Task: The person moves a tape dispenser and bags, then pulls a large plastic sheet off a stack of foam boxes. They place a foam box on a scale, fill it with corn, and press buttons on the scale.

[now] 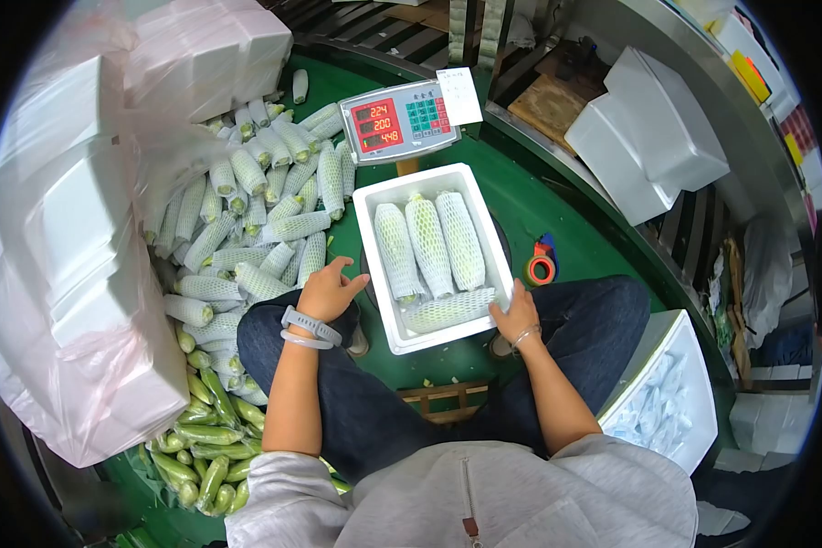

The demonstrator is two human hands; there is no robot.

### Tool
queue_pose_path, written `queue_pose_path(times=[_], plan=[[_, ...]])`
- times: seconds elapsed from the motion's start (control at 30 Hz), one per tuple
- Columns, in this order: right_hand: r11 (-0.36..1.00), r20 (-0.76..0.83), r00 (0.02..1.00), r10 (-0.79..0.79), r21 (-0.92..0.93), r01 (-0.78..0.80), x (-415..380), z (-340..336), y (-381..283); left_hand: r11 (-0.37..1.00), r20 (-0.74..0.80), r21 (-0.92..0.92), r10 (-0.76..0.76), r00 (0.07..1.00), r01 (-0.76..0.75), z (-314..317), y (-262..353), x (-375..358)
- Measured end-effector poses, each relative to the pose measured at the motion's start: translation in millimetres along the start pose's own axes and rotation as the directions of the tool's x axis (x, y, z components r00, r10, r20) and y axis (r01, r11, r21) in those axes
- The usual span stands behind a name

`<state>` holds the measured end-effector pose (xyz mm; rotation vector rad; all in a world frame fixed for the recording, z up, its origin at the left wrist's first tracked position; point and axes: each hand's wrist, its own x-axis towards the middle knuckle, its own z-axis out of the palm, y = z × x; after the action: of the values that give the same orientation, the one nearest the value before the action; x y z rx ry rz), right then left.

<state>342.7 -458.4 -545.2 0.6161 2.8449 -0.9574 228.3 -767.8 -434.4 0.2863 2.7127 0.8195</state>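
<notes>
A white foam box (390,320) stands in front of me below a digital scale display (400,121) with red numbers. Three net-wrapped vegetables (426,247) lie lengthwise in it, and another net-wrapped one (449,310) lies crosswise at the near end. My left hand (331,290) is beside the box's left wall, fingers apart, holding nothing. At the lower right corner, my right hand (517,317) grips the box wall, with its fingers partly hidden by the rim.
Net-wrapped vegetables (269,183) are heaped at the left, with unwrapped green ones (215,443) below. Stacked foam boxes (73,274) stand far left. A tape dispenser (542,261) lies right of the box. An open box of ice packs (653,406) is at the lower right.
</notes>
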Motion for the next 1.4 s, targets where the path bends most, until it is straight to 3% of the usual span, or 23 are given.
queue_pose_path(times=[0.37,0.43,0.47,0.53,0.57,0.63,0.73,0.77,0.83,0.97,1.0,1.03,1.07,1.1,1.13,1.17,1.23,1.3,1.37,1.4], plan=[[0.995,0.047,0.995,0.088,-0.046,-0.086,-1.7,-4.9,-9.7,1.0,0.012,0.002,-0.003,1.0,0.003,-1.0,2.1,-1.9],[0.991,-0.2,0.976,-0.08,-0.123,0.056,-5.9,-5.1,-15.6,1.0,0.015,0.006,-0.002,1.0,0.002,-0.7,0.6,-1.9],[0.99,-0.194,0.978,-0.081,-0.131,0.056,-5.1,-4.9,-20.0,1.0,0.014,0.008,0.001,1.0,-0.002,0.2,0.1,-1.6],[0.942,-0.312,0.893,-0.324,-0.191,0.274,-0.8,-7.4,-42.2,1.0,0.008,0.015,0.006,1.0,-0.006,1.2,0.2,-1.7],[0.932,-0.266,0.896,-0.356,-0.163,0.322,3.6,-5.9,-54.1,0.999,-0.005,0.034,0.02,1.0,-0.02,1.6,0.3,-1.6],[0.96,-0.058,0.961,-0.271,-0.093,0.265,22.7,8.0,-69.7,0.998,0.001,0.055,-0.002,1.0,0.002,2.2,0.7,-1.0],[0.92,0.143,0.986,0.082,-0.392,-0.02,64.7,37.7,-89.9,0.999,-0.033,0.038,0.039,0.999,-0.038,3.3,-5.8,-3.7],[0.847,0.059,0.994,0.095,-0.529,-0.049,80.1,63.1,-82.5,0.997,-0.052,0.049,0.067,0.996,-0.065,5.1,-10.3,-4.3],[0.813,-0.109,0.992,0.068,-0.571,-0.119,99.6,98.1,-67.8,0.994,-0.086,0.089,0.076,0.993,-0.068,7.7,-17.3,-6.4],[0.864,0.086,0.996,0.037,-0.504,0.011,84.0,46.5,-93.2,0.996,-0.061,0.085,-0.019,0.998,0.025,-15.7,0.9,-25.8],[0.903,-0.019,0.979,-0.204,-0.391,0.18,94.7,55.5,-56.7,1.0,-0.123,0.013,0.029,0.992,-0.027,-23.0,-1.7,-31.0],[0.888,-0.145,0.9,-0.411,-0.29,0.358,109.5,65.4,-22.9,0.995,-0.184,-0.055,0.073,0.98,-0.084,-31.2,-5.6,-35.7],[0.985,-0.024,0.986,-0.167,0.048,0.168,117.5,57.8,-21.8,0.972,-0.2,-0.223,0.034,0.979,-0.079,-49.2,-6.5,-42.2],[0.934,0.171,0.984,0.053,0.339,-0.109,117.8,41.3,-28.1,0.92,-0.205,-0.383,-0.001,0.979,-0.08,-67.0,-11.3,-48.5],[0.638,0.39,0.913,0.121,0.674,-0.372,101.4,14.1,-59.6,0.777,-0.246,-0.62,-0.063,0.967,-0.107,-78.8,-24.4,-50.9],[0.416,0.477,0.868,0.141,0.767,-0.489,94.7,3.1,-66.1,0.574,-0.268,-0.806,-0.137,0.954,-0.144,-89.1,-42.3,-51.9],[0.408,0.384,0.922,0.049,0.835,-0.37,69.9,-6.6,-89.4,0.283,-0.264,-0.944,-0.342,0.902,-0.17,-106.8,-88.7,-47.2],[0.393,0.394,0.911,-0.123,0.862,-0.319,50.3,-8.0,-124.8,0.369,-0.359,-0.917,-0.603,0.713,-0.15,-72.6,-176.1,-21.5],[0.327,0.567,0.796,-0.212,0.809,-0.489,50.4,9.5,-138.2,0.471,-0.293,-0.868,-0.737,0.609,0.153,-3.4,-274.9,-3.7],[0.37,0.602,0.755,-0.259,0.784,-0.499,50.5,23.1,-157.9,0.375,-0.172,-0.9,-0.776,0.607,0.223,17.7,-286.4,-2.3]])
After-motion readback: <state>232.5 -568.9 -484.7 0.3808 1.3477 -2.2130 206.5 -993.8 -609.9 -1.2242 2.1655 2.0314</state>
